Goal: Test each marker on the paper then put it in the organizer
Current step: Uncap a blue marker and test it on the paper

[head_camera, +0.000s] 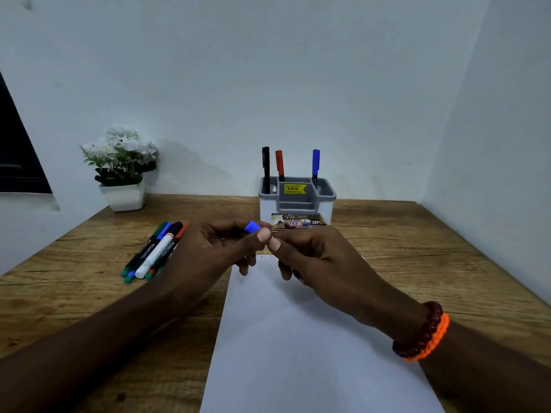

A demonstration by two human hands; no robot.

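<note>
My left hand [214, 248] pinches a blue marker cap [252, 227] between thumb and fingers. My right hand [310, 257] grips the marker's body, mostly hidden in the fist; a dark end [298, 275] shows below the fingers. Both hands meet above the top edge of the white paper [298, 353], where faint marks [268, 257] show. The grey and white organizer [325, 204] stands behind the hands and holds a black marker [266, 168], a red marker [279, 165] and a blue marker [315, 165]. Several more markers [155, 251] lie in a bundle on the table at the left.
A white pot of white flowers [122, 171] stands at the back left of the wooden table [447, 257]. Walls close the table at the back and right. My right wrist wears a dark bead bracelet and an orange band [423, 332].
</note>
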